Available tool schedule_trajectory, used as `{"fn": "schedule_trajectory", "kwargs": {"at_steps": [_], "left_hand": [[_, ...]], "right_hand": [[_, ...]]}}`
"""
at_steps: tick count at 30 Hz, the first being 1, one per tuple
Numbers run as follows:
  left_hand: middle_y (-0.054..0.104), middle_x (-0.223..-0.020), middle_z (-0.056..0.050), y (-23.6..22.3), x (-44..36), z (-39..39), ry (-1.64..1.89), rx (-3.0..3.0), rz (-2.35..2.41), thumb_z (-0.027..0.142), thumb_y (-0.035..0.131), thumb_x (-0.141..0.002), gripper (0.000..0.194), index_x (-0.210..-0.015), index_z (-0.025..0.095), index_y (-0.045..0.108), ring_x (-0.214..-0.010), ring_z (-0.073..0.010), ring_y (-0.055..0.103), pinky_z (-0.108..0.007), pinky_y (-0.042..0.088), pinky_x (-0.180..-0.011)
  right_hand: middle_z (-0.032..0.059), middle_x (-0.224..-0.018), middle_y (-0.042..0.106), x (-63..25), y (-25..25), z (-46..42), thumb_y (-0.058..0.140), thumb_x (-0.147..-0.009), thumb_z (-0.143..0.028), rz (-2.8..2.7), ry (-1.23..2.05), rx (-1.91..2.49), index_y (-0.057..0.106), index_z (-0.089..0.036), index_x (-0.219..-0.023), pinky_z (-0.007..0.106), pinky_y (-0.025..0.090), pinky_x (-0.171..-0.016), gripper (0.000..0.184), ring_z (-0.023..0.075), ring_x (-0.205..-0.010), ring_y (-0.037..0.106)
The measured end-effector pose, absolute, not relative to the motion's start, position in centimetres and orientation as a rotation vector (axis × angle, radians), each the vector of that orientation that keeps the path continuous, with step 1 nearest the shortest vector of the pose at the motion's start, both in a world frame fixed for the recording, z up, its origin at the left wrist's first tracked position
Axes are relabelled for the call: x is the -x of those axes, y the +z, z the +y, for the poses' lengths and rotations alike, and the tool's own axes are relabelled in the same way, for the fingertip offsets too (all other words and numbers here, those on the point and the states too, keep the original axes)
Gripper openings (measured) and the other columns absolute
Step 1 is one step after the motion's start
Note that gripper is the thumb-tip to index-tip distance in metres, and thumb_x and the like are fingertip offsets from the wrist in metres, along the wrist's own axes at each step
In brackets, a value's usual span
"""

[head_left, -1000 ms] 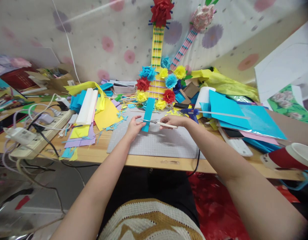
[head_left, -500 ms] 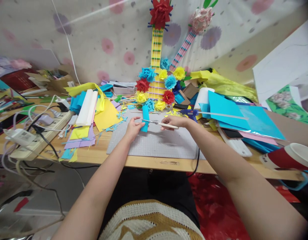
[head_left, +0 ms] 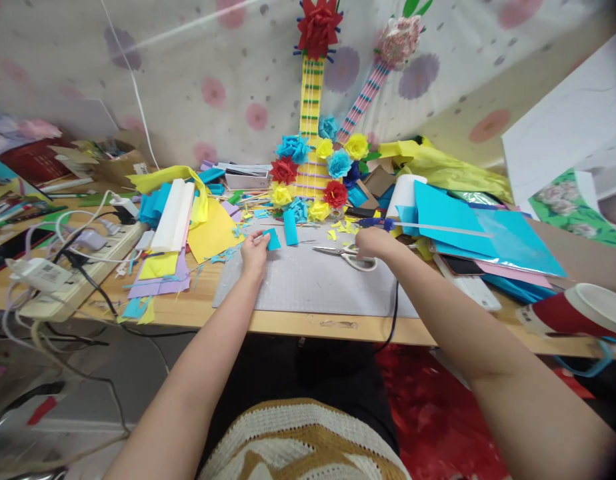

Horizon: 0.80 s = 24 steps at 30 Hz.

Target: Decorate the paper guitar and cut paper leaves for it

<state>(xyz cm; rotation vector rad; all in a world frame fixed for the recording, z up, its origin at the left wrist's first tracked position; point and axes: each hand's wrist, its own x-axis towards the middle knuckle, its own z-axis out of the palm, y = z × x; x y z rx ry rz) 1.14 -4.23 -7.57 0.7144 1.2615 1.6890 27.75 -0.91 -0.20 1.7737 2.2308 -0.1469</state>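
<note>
My left hand [head_left: 255,252] pinches a small piece of blue paper [head_left: 273,239] above the left part of the grey cutting mat [head_left: 298,287]. Beside it, a separate blue paper strip [head_left: 291,229] stands at the back of the mat. White-handled scissors [head_left: 349,256] rest on the mat, their blades slightly apart and pointing left. My right hand [head_left: 372,244] is over the handle end of the scissors, close to a blue glue gun [head_left: 383,223]. Its fingers are mostly hidden behind the hand, so whether they touch the scissors or the glue gun is unclear.
A yellow paper guitar [head_left: 313,133] with paper flowers leans at the back. Power strips with cables [head_left: 83,273] lie left, near coloured paper scraps [head_left: 161,280]. Blue sheets [head_left: 453,220] and a red-and-white cup [head_left: 578,312] are at right. Yellow snippets [head_left: 344,228] dot the mat.
The blue strip is now in two, one piece in my left hand, the other behind on the mat. The scissors have gone down onto the mat, and my right hand has shifted right.
</note>
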Motion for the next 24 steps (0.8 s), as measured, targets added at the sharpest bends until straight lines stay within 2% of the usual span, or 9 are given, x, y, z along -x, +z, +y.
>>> {"fn": "schedule_trajectory", "kwargs": {"at_steps": [2,4,7,10,17,20,22,24], "left_hand": [[0.060,-0.065,0.001,-7.7,-1.2,-4.1,1.702,-0.719,1.264,0.030,0.067,-0.059,0.031,-0.083,0.017,0.052,-0.057,-0.0092,0.056,-0.020,0.042,-0.055],[0.060,-0.066,0.001,-7.8,-1.1,-4.0,1.707,-0.715,1.261,0.032,0.068,-0.058,0.034,-0.083,0.016,0.052,-0.058,-0.0095,0.056,-0.021,0.042,-0.056],[0.060,-0.064,0.001,-7.7,-1.1,-4.2,1.701,-0.709,1.273,0.032,0.069,-0.057,0.034,-0.083,0.016,0.053,-0.056,-0.0094,0.055,-0.020,0.041,-0.054],[0.059,-0.060,0.002,-7.5,-1.2,-4.4,1.692,-0.711,1.255,0.027,0.068,-0.057,0.030,-0.081,0.016,0.052,-0.054,-0.0092,0.055,-0.020,0.041,-0.053],[0.063,-0.063,0.001,-7.6,-1.3,-4.4,1.669,-0.732,1.237,0.024,0.068,-0.059,0.027,-0.079,0.015,0.053,-0.059,-0.0113,0.060,-0.022,0.044,-0.057],[0.063,-0.063,0.001,-7.8,-1.3,-4.2,1.677,-0.737,1.273,0.024,0.067,-0.059,0.026,-0.079,0.015,0.054,-0.059,-0.0111,0.059,-0.021,0.044,-0.057],[0.063,-0.064,0.001,-7.9,-1.3,-4.2,1.668,-0.737,1.278,0.024,0.067,-0.059,0.025,-0.079,0.016,0.055,-0.057,-0.0105,0.058,-0.021,0.044,-0.055],[0.063,-0.064,0.000,-8.1,-1.4,-4.2,1.648,-0.769,1.284,0.024,0.067,-0.059,0.024,-0.078,0.015,0.056,-0.054,-0.0100,0.056,-0.021,0.043,-0.054]], "right_hand": [[0.0148,-0.081,0.063,-26.6,0.0,-0.2,0.075,-0.052,-0.029,2.246,-0.138,-1.916,0.064,-0.016,-0.073,0.034,0.041,-0.065,0.027,0.0303,-0.085,0.058],[0.0137,-0.092,0.063,-24.6,-0.2,0.4,0.072,-0.057,-0.039,2.374,-0.298,-2.041,0.062,-0.018,-0.087,0.036,0.041,-0.072,0.038,0.0293,-0.091,0.056],[0.0118,-0.099,0.060,-20.8,-1.7,1.3,0.062,-0.065,-0.051,2.508,-0.858,-2.221,0.050,-0.018,-0.107,0.033,0.043,-0.075,0.055,0.0230,-0.091,0.057],[0.0111,-0.103,0.057,-17.4,-3.7,2.2,0.066,-0.062,-0.044,2.268,-1.181,-2.463,0.040,-0.017,-0.112,0.029,0.044,-0.068,0.063,0.0199,-0.087,0.057],[0.0076,-0.094,0.057,-14.6,-5.3,4.3,0.070,-0.053,-0.033,2.155,-1.304,-2.610,0.045,-0.019,-0.094,0.028,0.043,-0.070,0.050,0.0203,-0.089,0.055],[0.0053,-0.088,0.058,-14.6,-4.8,4.3,0.070,-0.053,-0.024,2.099,-1.475,-2.610,0.047,-0.020,-0.089,0.026,0.043,-0.064,0.043,0.0187,-0.083,0.057],[0.0037,-0.088,0.059,-15.0,-4.5,3.6,0.068,-0.057,-0.025,2.098,-1.624,-2.609,0.047,-0.020,-0.091,0.025,0.043,-0.063,0.040,0.0163,-0.081,0.057],[0.0018,-0.088,0.061,-15.6,-4.4,2.4,0.065,-0.061,-0.028,2.155,-1.967,-2.519,0.046,-0.022,-0.096,0.023,0.043,-0.063,0.040,0.0135,-0.079,0.057]]}}
